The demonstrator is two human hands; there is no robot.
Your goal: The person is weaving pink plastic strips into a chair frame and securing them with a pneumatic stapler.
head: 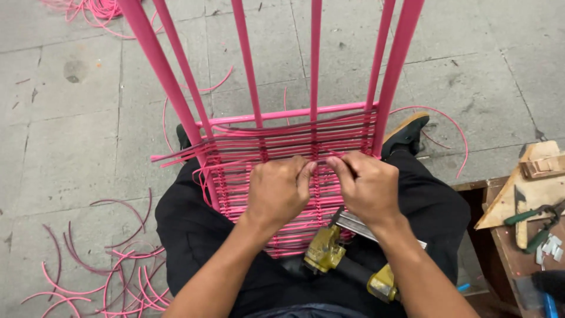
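Pink woven panel (276, 176) lay across my lap, strung on the pink metal frame (176, 100) that rose away from me toward the floor. Nearest me, a yellow stapler-like tool (329, 250) rested on my black trousers, partly under my right forearm, and it hid the panel's lower right corner. My left hand (276, 191) was closed over the weave near the middle, fingers curled around the strands. My right hand (368, 185) sat just beside it, thumb and fingertips pinching a thin pink strand (336, 156) at the top edge of the woven part. Both hands covered the centre of the panel, so I could not see the weave beneath them. To my right stood a wooden bench (518, 194) with green-handled pliers (532, 227). Cut pink offcuts (112, 265) littered the concrete floor (65, 153) to my left. Beyond the frame, one dark shoe (406, 134) showed.
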